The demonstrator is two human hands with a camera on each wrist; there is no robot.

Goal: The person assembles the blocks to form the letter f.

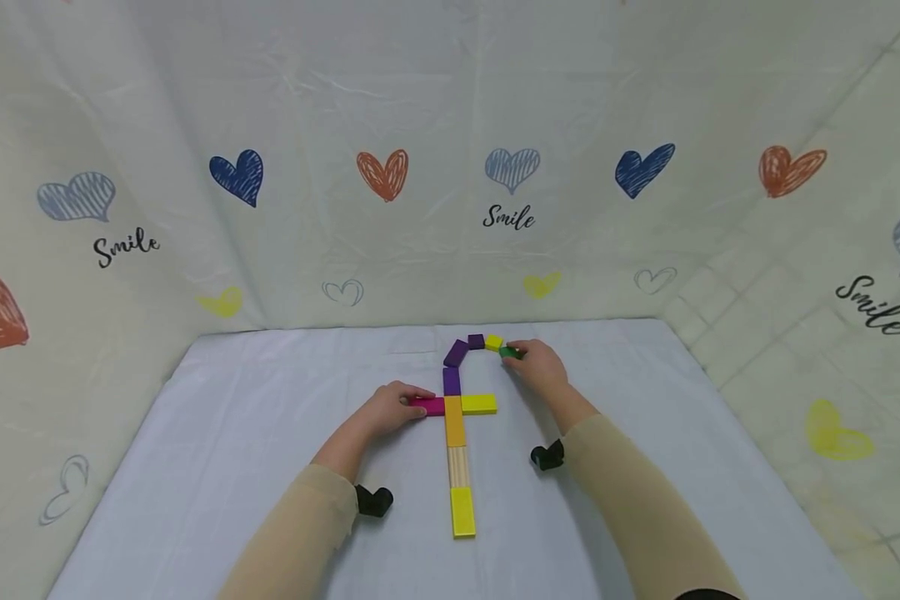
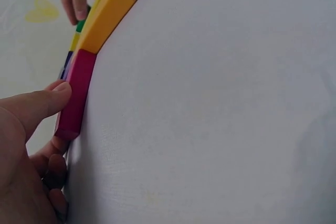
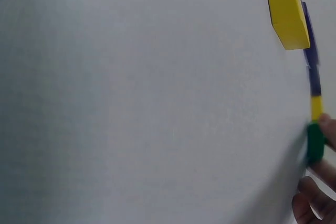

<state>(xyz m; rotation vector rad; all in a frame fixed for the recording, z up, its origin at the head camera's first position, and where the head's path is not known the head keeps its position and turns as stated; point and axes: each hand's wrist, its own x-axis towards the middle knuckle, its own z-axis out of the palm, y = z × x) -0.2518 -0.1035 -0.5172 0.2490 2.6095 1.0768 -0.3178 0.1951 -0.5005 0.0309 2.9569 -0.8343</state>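
Observation:
My left hand (image 1: pixel 390 408) holds a magenta block (image 1: pixel 433 407) between thumb and fingers; the block's far end meets an orange block (image 1: pixel 455 422). In the left wrist view the thumb (image 2: pixel 58 97) lies along the side of the magenta block. Farther back, my right hand (image 1: pixel 543 367) pinches a small green block (image 3: pixel 315 142) beside a small yellow block (image 1: pixel 493 342). That yellow block follows a dark purple block (image 1: pixel 476 342), a tilted purple block (image 1: pixel 456 353) and an upright-running purple block (image 1: pixel 452 382), together forming a hook-shaped curve above the orange one.
Below the orange block lie a pale wood-striped block (image 1: pixel 458 467) and a yellow block (image 1: pixel 462 512), in one straight line. Another yellow block (image 1: pixel 478 404) sticks out to the right, opposite the magenta one. A white cloth (image 1: pixel 270 467) covers the table, with a heart-printed curtain (image 1: pixel 435 100) behind.

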